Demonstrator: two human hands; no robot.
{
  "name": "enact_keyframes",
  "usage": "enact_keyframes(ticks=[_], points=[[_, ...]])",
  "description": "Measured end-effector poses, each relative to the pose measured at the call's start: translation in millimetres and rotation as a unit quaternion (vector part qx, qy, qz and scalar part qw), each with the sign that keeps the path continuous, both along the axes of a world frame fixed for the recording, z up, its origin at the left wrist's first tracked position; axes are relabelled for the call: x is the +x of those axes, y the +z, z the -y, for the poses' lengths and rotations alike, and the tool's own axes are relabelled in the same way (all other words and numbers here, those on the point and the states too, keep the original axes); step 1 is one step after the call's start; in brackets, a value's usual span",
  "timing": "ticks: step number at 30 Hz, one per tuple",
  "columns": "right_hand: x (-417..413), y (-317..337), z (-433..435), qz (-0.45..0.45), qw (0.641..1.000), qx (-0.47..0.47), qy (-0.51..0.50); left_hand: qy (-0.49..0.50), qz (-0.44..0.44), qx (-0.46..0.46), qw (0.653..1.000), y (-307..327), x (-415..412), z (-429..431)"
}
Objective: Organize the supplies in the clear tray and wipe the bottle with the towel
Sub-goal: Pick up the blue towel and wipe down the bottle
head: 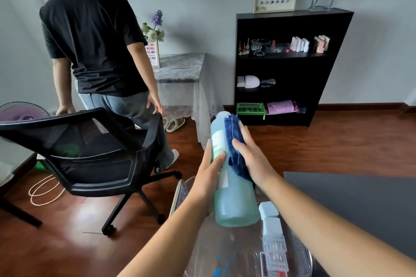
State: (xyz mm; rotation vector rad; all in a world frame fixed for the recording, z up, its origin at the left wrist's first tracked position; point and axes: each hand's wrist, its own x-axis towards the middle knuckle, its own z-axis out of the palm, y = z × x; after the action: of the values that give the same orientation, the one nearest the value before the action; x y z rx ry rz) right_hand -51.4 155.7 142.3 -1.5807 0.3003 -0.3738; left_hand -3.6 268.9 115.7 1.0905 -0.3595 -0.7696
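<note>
Bottle (pixel 234 189) first: it is a tall, pale blue-green one with a white label, held up off the bench (pixel 360 198) and tilted away from the wearer, its base nearest the camera and its top pointing toward the far wall. The left hand (pixel 208 177) wraps its lower middle from the left, that grip closed around the bottle with the thumb lying across the label. Pressed against the bottle's right side is a dark blue towel (pixel 235 141), bunched in folds. The right hand (pixel 252 155) lies flat over it, fingers stretched along the cloth, so its grip is a pressing palm on the towel rather than a fist.

Directly beneath the bottle sits the clear tray (pixel 180 193), at the left end of the dark bench. Along the tray's right side lie small boxes (pixel 272 231), pale blue nearest the bottle, then clear cases with tiny parts inside.

Beyond, on the wooden floor, a black mesh office chair (pixel 90 148) stands to the left. A second person (pixel 96 47) in a black shirt stands behind it, back turned, one hand touching the chair. A black shelf unit (pixel 290 65) against the wall holds small bottles and supplies.
</note>
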Motion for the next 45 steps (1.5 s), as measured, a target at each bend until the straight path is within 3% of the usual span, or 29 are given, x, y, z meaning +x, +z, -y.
enact_keyframes(ticks=[4,6,12,17,24,31,35,39,42,45], points=[[-42,-15,-32,0.057,0.988,0.135,0.051,0.029,0.022,0.001,0.999,11,13,-6],[-49,-13,-37,0.076,0.986,0.141,0.04,0.018,0.039,0.0,0.999,19,16,-7],[-41,-1,-44,0.087,0.993,-0.076,-0.035,-0.01,0.105,0.043,0.994,41,18,-7],[-15,25,-18,0.107,0.985,-0.127,-0.05,-0.042,0.085,-0.042,0.995,44,2,-13],[14,62,13,0.129,0.988,0.067,0.047,-0.058,0.102,-0.108,0.987,51,-17,-18],[-34,48,-32,0.155,0.968,0.141,0.138,0.015,0.069,-0.125,0.99,64,0,-23],[-49,40,-48,0.146,0.987,-0.036,0.057,0.012,0.028,-0.041,0.999,69,9,-21],[-45,45,-39,0.112,0.969,-0.221,0.022,-0.054,-0.025,-0.035,0.998,72,4,-14],[-25,61,-17,0.127,0.966,-0.225,-0.025,-0.086,-0.007,-0.051,0.995,71,-5,-9],[-6,80,2,0.125,0.987,-0.099,-0.014,-0.062,0.086,-0.079,0.991,67,-13,-4]])
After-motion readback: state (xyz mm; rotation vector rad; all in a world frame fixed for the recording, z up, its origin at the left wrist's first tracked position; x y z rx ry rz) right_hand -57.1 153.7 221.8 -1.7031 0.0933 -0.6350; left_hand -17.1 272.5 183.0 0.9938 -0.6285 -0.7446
